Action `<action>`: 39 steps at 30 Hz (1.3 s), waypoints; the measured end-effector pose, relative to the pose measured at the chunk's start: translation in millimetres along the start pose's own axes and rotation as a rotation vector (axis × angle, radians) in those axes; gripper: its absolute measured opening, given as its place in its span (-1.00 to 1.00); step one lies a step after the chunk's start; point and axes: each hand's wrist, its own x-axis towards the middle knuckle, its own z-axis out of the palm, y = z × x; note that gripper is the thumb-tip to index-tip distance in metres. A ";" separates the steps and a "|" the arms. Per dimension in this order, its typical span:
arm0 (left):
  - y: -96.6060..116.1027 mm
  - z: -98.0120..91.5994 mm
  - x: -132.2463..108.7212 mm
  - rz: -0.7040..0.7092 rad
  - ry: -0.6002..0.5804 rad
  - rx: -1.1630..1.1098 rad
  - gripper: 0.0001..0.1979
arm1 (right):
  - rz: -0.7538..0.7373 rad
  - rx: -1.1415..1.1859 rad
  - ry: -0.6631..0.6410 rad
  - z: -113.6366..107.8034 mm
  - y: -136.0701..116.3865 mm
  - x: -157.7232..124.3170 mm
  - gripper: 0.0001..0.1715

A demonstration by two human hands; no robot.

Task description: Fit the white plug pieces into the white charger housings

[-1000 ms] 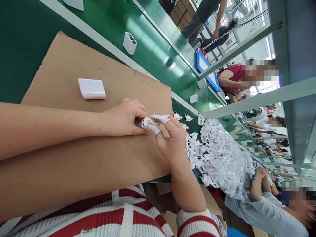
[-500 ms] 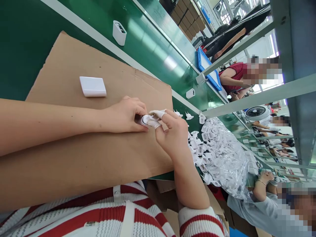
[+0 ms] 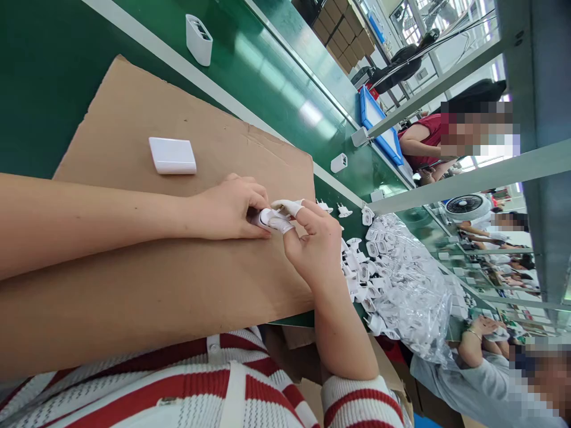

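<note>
One white adapter [image 3: 265, 218] was gripped between two hands over one cardboard sheet [image 3: 187, 279].
The left hand [image 3: 234, 207] closed around its body, the right hand [image 3: 317, 241] pinched its end; that end pointed towards 3 o'clock, its long axis too hidden to tell. From it, one white block [image 3: 173, 156] lay at 10 o'clock, two ported housings [image 3: 199, 40] on the desk [image 3: 267, 89] at 11 and 2, uncountable plug pieces [image 3: 357, 261] at 4.

Bright white light overhead. Streaky glare on green desk [image 3: 250, 53], glints off plastic bag [image 3: 405, 285]. My fingers [image 3: 257, 197] fairly crisp; far right softer, partly pixelated.
</note>
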 end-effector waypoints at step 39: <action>-119.6 -178.7 118.4 -0.566 0.625 0.493 0.27 | 0.367 -0.261 -0.045 10.5 48.1 3.0 -0.42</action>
